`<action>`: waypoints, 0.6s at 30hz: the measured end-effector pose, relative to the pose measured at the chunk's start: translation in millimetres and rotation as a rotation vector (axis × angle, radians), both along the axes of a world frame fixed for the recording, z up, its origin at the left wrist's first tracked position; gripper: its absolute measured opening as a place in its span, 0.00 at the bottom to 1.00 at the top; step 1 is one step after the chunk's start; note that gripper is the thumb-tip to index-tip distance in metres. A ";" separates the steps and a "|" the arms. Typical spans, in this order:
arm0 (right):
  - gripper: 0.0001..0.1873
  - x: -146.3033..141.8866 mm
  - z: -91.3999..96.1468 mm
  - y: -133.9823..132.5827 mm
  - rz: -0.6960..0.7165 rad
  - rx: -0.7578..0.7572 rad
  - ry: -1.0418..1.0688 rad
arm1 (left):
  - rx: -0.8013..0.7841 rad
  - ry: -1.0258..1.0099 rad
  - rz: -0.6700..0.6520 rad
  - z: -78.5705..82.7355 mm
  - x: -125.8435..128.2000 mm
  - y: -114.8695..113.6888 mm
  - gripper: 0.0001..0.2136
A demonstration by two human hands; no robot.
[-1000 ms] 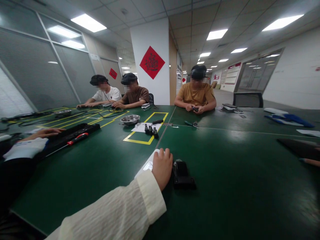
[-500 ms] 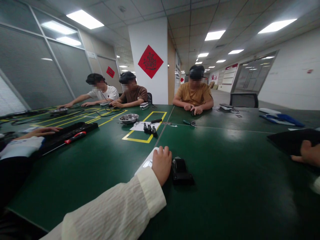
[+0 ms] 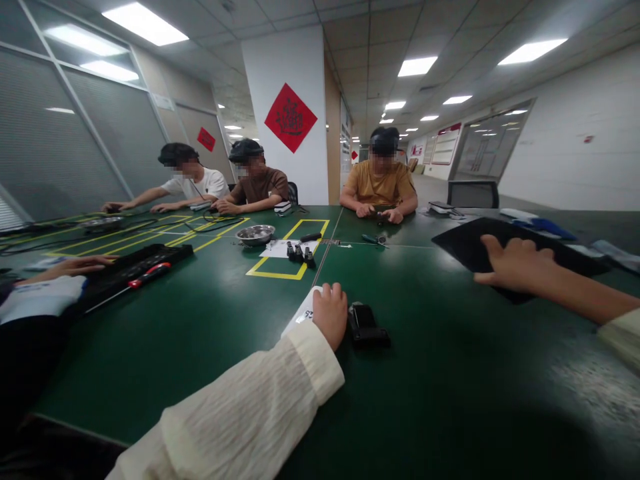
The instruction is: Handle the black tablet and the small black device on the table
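Note:
My left hand (image 3: 330, 317) is closed over the right side of a flat white object with dark print (image 3: 301, 313), lying on the green table. Part of that object is hidden under my fingers and sleeve. Just right of this hand, a small black device (image 3: 369, 327) with a raised back part rests on the table. At the right, my right hand (image 3: 520, 263) grips a thin black mat (image 3: 463, 247) near its left part, fingers and thumb partly spread. The mat seems tilted above the table; its far right side is behind my arm.
Beyond my left hand are several black cylindrical parts (image 3: 300, 253), white paper (image 3: 275, 249), a steel bowl (image 3: 255, 235) and green-handled pliers (image 3: 374, 239). At left, a co-worker's hand (image 3: 83, 265) touches a black tool case (image 3: 145, 260) with a red screwdriver (image 3: 150, 275). Other people sit opposite.
My right hand has come in from the right edge, bringing the black mat leftward and further over the table. My left hand stays on the white object. The view has turned slightly right.

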State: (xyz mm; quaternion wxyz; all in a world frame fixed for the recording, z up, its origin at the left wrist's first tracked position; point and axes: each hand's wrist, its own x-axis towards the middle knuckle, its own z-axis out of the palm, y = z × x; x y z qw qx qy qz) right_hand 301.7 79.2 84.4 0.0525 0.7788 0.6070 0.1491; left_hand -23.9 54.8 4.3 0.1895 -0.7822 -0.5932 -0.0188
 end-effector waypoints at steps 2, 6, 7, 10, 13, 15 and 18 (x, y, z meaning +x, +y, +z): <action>0.44 -39.7 -2.6 -15.1 0.044 -0.120 0.045 | 0.005 -0.004 -0.006 -0.4 -0.4 -0.1 0.12; 0.51 -100.8 -14.1 -45.3 0.098 -0.320 0.077 | 0.000 -0.014 -0.015 1.0 -0.7 -1.1 0.13; 0.51 -111.5 -16.7 -50.9 0.094 -0.349 0.081 | -0.001 -0.018 -0.017 1.6 -0.6 -1.4 0.13; 0.50 -132.7 -20.2 -60.5 0.067 -0.401 0.103 | -0.005 -0.029 -0.019 2.6 -0.6 -1.8 0.13; 0.50 -141.6 -18.8 -62.1 0.072 -0.428 0.157 | -0.003 -0.037 -0.020 2.1 -0.8 -1.3 0.13; 0.50 -145.1 -18.2 -63.8 0.092 -0.441 0.189 | -0.001 -0.042 -0.020 1.3 -0.9 -0.7 0.13; 0.51 -152.0 -20.7 -73.1 0.112 -0.480 0.194 | 0.000 -0.049 -0.019 -0.1 -1.0 0.1 0.12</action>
